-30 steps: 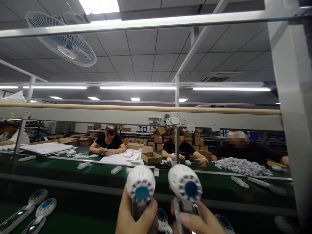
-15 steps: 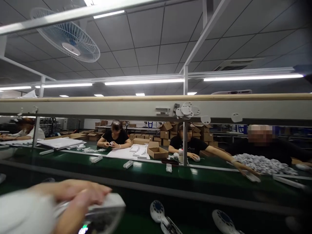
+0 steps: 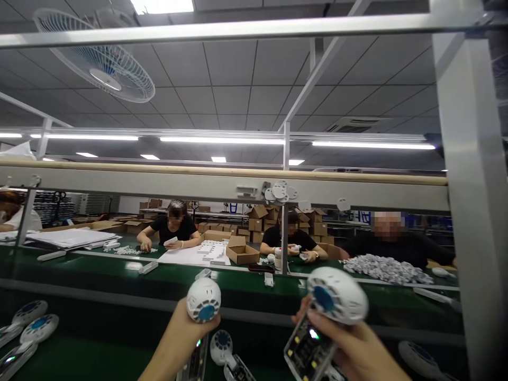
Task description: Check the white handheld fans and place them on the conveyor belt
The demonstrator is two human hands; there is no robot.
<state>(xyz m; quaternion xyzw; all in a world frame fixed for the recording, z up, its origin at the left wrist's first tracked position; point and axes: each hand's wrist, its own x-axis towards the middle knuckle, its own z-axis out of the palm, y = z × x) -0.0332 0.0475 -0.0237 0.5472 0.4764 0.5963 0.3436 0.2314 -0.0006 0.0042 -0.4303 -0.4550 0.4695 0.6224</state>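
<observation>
Handheld fans fill both hands at the bottom of the view. The left hand (image 3: pixel 180 333) is closed around the handle of one white handheld fan (image 3: pixel 203 300), its round grille with a blue hub facing the camera. The right hand (image 3: pixel 349 346) is wrapped round the second fan (image 3: pixel 337 295), which tilts to the left, with a lit indicator on its handle (image 3: pixel 308 349).

Judging from this, both units are being held up for a look. Doing that well probably means keeping the thumbs off the grilles, turning each head squarely toward the eyes, and holding the two apart so they do not knock together.

Just below the hands another fan (image 3: pixel 222 344) lies on the green desk (image 3: pixel 99 360), and more fans (image 3: pixel 34 328) lie at the left edge. Beyond runs a conveyor belt (image 3: pixel 238 288) carrying small white parts. Across it three people sit at work, with a pile of white pieces (image 3: pixel 384 269) on the right and a cardboard box (image 3: pixel 243 253) near the middle. Overhead hangs a ceiling fan (image 3: pixel 103 69).
</observation>
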